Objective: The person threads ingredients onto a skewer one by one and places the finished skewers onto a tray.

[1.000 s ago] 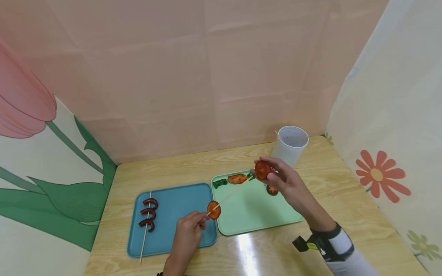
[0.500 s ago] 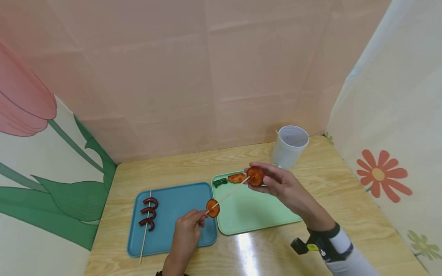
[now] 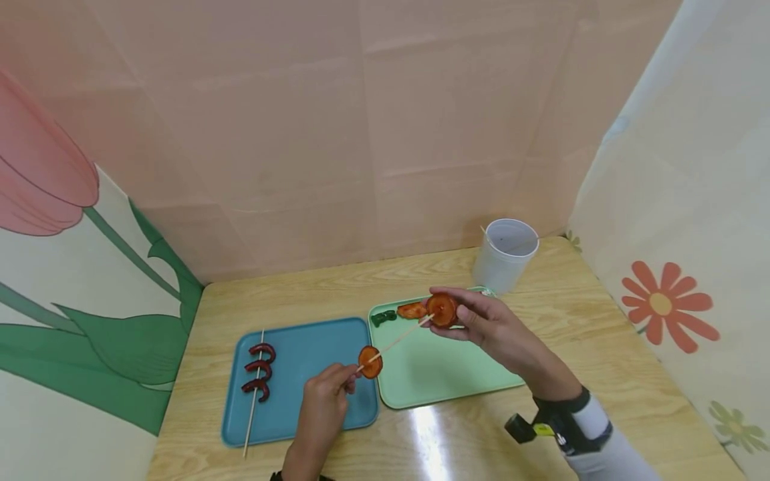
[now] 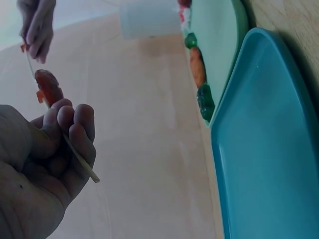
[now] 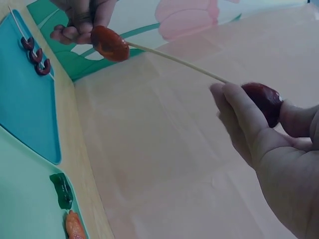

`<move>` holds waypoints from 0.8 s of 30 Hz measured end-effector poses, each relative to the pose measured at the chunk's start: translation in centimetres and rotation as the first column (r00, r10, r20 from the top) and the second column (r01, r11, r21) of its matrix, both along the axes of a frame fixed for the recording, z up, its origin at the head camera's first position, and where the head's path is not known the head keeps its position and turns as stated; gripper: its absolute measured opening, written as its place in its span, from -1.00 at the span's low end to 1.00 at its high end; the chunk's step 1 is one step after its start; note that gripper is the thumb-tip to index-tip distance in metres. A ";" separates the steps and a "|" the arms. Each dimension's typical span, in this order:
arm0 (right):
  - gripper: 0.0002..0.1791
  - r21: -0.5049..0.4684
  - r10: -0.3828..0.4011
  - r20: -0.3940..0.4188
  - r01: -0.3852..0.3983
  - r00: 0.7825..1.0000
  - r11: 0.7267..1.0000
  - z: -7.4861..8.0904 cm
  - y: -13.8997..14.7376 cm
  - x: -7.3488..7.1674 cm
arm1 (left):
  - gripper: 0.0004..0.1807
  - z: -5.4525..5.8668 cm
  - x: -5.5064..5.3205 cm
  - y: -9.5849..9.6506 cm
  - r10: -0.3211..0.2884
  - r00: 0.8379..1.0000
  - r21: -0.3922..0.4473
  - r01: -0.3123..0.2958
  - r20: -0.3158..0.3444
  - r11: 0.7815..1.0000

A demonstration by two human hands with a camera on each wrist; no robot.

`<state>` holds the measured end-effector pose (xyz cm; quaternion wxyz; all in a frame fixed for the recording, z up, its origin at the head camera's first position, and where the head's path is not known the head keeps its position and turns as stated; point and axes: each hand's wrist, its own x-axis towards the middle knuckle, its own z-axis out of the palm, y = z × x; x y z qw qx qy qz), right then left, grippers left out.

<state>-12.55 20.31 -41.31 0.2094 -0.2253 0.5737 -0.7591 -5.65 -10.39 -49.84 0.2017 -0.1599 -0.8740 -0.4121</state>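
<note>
My left hand pinches the lower end of a thin wooden skewer above the seam between the two trays. An orange-red round slice is threaded on it just past my fingers. My right hand pinches a second red round slice at the skewer's far tip, over the green tray. In the right wrist view the skewer runs from the threaded slice to the slice in my fingers.
A blue tray at the left holds a finished skewer with three dark red curved pieces. On the green tray's far edge lie a green piece and an orange piece. A white cup stands behind.
My right hand carried the red slice left and slightly down until it met the skewer's tip. My left hand and its skewer stayed nearly still.
</note>
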 end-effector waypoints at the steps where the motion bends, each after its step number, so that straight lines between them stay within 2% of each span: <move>1: -0.49 0.005 0.009 0.004 -0.009 1.000 1.000 0.0 -0.1 0.0 | -0.50 0.0 0.0 0.0 -0.001 1.000 0.002 0.001 -0.003 1.000; 4: -0.50 0.048 0.009 -0.021 -0.008 1.000 0.999 0.0 -0.1 0.0 | -0.49 0.0 -0.1 0.1 0.002 1.000 -0.001 -0.002 -0.010 1.000; 8: -0.50 0.153 -0.050 -0.110 0.067 0.993 0.986 0.0 -0.1 0.1 | -0.47 0.0 -0.2 0.2 0.010 1.000 -0.003 -0.010 -0.016 1.000; 10: -0.49 0.176 -0.080 -0.151 0.107 0.985 0.979 0.0 -0.2 0.2 | -0.46 0.0 -0.2 0.2 0.011 1.000 0.003 -0.011 -0.012 1.000; 14: -0.42 0.184 -0.151 -0.155 0.179 0.976 0.967 0.1 -0.7 0.3 | -0.46 0.1 -0.2 0.4 0.012 1.000 0.021 -0.012 -0.006 1.000; 18: -0.37 0.230 -0.228 -0.152 0.258 0.962 0.938 0.2 -1.2 0.4 | -0.47 0.2 -0.2 0.5 0.010 1.000 0.024 -0.010 -0.018 1.000; 24: -0.37 0.259 -0.260 -0.152 0.293 0.953 0.921 0.2 -1.7 0.6 | -0.47 0.1 -0.2 0.4 0.035 0.996 -0.009 -0.036 -0.080 0.999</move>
